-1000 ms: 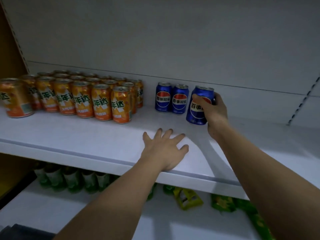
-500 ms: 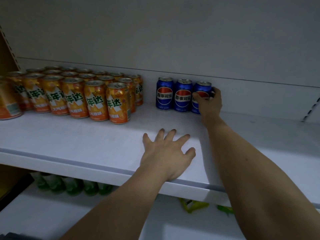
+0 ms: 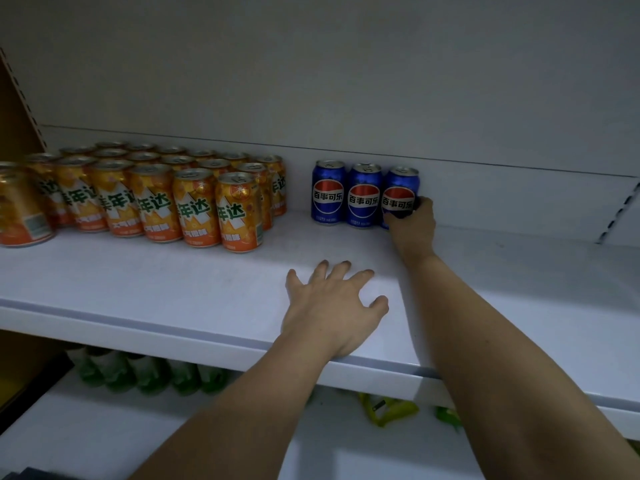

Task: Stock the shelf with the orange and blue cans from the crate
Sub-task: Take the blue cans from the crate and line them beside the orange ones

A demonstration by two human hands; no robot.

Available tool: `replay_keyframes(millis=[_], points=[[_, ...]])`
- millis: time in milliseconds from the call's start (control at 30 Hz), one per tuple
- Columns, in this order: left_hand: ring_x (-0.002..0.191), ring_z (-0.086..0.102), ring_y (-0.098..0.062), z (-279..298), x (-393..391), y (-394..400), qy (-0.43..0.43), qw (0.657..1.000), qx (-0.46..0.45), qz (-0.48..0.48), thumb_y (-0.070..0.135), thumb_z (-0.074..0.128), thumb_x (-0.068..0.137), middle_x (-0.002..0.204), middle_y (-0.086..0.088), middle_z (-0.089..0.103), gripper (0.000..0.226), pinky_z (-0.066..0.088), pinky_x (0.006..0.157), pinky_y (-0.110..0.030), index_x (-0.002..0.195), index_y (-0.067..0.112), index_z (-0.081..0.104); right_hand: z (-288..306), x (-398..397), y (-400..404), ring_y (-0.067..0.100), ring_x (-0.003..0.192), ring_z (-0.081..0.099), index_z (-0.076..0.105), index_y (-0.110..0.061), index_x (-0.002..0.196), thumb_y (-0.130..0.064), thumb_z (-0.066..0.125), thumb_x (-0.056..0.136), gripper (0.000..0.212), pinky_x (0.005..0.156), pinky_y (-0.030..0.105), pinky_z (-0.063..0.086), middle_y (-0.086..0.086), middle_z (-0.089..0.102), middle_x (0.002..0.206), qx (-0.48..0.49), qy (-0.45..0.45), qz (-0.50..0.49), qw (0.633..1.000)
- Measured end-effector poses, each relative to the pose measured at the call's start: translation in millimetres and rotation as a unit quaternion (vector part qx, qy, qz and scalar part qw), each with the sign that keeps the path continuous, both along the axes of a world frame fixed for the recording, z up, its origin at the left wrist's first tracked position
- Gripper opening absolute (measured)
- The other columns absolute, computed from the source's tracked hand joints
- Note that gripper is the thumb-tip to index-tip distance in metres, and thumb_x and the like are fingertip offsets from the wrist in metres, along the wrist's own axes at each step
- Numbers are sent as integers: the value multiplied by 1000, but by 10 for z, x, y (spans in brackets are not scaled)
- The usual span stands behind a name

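The third blue can (image 3: 400,197) had just gone from tilted and out in front, a sec earlier, to upright at the back wall, touching the right side of the other two blue cans (image 3: 346,195). Right hand (image 3: 412,225) was still on it: fingers curled round the lower right of the can, thumb side hidden, so grip looked closed on the can, not yet let go. Left hand (image 3: 334,303) hadn't moved much; it lay flat w/ fingers spread on the shelf (image 3: 138,285) near the front edge, holding nothing.

Meaning for the task, as I judged it: this can was basically placed, only the release left. Blue row stood at three vs. a big block of orange cans (image 3: 180,199) on the left, several rows deep. Crate wasn't in view, so couldn't tell how many cans were left.

Room: a gap sat btwn the orange block and the blue row. Right of the held can the shelf ran on bare toward the slotted upright (image 3: 620,213), so more blue cans could prob. go there. Wide bare strip in front of the blue row too. Front lip of the shelf was just under the left palm. Lower shelf showed green bottles (image 3: 145,374) and yellow-green packs (image 3: 388,410), partly hidden.
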State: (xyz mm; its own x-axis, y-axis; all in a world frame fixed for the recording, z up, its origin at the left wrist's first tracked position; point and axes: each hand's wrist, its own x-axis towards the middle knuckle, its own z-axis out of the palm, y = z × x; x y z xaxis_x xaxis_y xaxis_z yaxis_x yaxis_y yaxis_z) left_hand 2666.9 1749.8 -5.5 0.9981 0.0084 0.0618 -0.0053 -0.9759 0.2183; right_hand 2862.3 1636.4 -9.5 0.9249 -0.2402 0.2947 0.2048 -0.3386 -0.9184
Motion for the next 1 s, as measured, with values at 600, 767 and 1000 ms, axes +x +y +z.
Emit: replay_keyframes(millis=[600, 767, 1000], points=[[127, 49, -23, 368, -788, 88, 4, 911, -398, 106, 43, 38, 101, 143, -3, 51, 46, 38, 106, -37, 140, 21, 50, 511, -2621, -214, 25, 103, 59, 58, -10, 117, -29, 62, 92, 32, 89, 37, 50, 6, 62, 110, -246, 173, 205, 931], [117, 52, -21, 330, -1457, 129, -42, 892, -437, 107, 38, 41, 100, 131, -2, 56, 40, 42, 95, -33, 132, 18, 54, 447, -3297, 17, 24, 96, 61, 60, -12, 113, -31, 62, 91, 30, 81, 36, 52, 6, 64, 107, -323, 121, 252, 904], [105, 56, -24, -171, -2352, 469, -46, 878, -449, 159, 38, 39, 102, 114, -7, 62, 29, 45, 96, -38, 109, 18, 58, -82, -4039, 431, 22, 84, 60, 59, -10, 101, -27, 63, 92, 20, 74, 38, 51, 4, 63, 91, -312, 136, 320, 884]])
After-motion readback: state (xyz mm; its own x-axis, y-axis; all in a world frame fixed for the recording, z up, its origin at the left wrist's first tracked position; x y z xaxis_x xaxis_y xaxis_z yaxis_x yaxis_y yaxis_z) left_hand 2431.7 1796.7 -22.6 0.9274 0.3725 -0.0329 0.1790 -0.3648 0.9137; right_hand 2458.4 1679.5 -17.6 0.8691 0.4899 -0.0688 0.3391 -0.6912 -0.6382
